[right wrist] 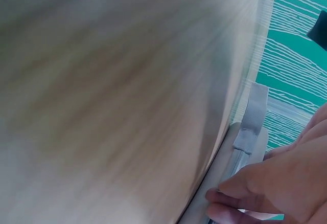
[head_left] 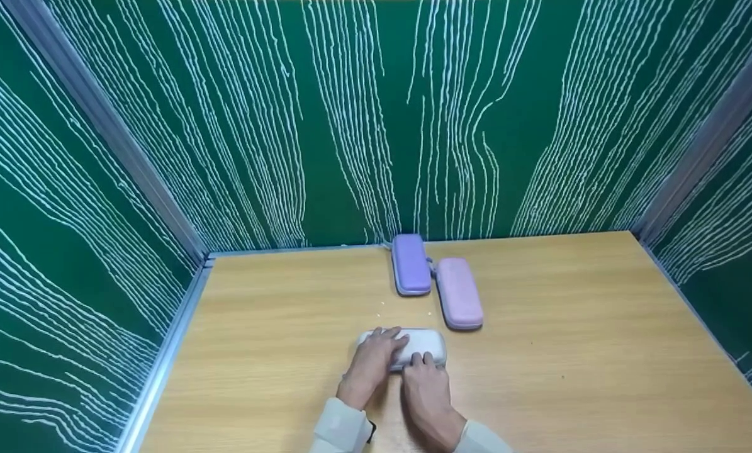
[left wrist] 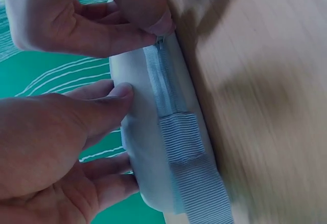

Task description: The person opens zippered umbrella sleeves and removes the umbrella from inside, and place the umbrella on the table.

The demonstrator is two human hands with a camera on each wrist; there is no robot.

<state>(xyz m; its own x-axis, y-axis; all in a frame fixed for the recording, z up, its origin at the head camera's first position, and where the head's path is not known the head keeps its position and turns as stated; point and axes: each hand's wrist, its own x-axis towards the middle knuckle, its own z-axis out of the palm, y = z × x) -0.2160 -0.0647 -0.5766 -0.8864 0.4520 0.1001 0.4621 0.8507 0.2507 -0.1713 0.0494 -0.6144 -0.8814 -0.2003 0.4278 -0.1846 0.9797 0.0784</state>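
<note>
A white zip case (head_left: 427, 343) lies on the wooden table, close in front of the person. My left hand (head_left: 374, 360) holds its left part, the fingers spread over the top and the thumb near the front edge. At the front side, my right hand (head_left: 427, 384) pinches the zip pull, seen close up beside the zip (left wrist: 163, 81) in the left wrist view. A grey ribbed strap (left wrist: 191, 157) hangs from the zip's left end. In the right wrist view, the right fingertips (right wrist: 219, 203) meet at the zip; the pull itself is mostly hidden.
Behind the white case lie a purple zip case (head_left: 411, 264) and a pink zip case (head_left: 459, 292), side by side on the table (head_left: 275, 327). Small white specks dot the wood between them. Green walls with white wavy lines (head_left: 344, 126) enclose the back and sides.
</note>
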